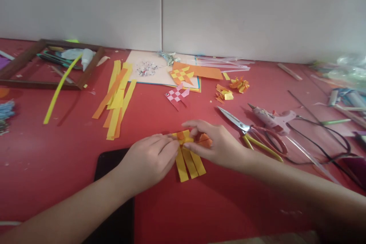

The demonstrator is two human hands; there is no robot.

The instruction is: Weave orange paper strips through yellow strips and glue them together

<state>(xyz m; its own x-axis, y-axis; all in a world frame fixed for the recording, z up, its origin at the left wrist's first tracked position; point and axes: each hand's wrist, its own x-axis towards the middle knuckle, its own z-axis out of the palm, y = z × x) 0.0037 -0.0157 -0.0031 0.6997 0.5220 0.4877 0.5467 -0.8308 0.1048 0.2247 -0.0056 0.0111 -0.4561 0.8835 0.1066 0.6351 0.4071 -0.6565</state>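
Note:
On the red table, directly before me, lies a small weave of yellow and orange paper strips (187,162). Its yellow ends fan out toward me, and an orange strip end (204,140) sticks out on the right. My left hand (151,156) has its fingers pressed together on the weave's left edge. From the other side my right hand (219,143) reaches in, thumb and a bent finger closed around the upper yellow strip, its index finger stretched above. The fingers hide part of the crossing strips.
Loose yellow and orange strips (117,99) lie at left, past a black flat object (111,164). Woven paper fish, one pink (176,96), one orange-yellow (181,75), lie ahead. Scissors (246,127), a glue gun (274,119) and its cord are at right; a wooden frame (41,83) is far left.

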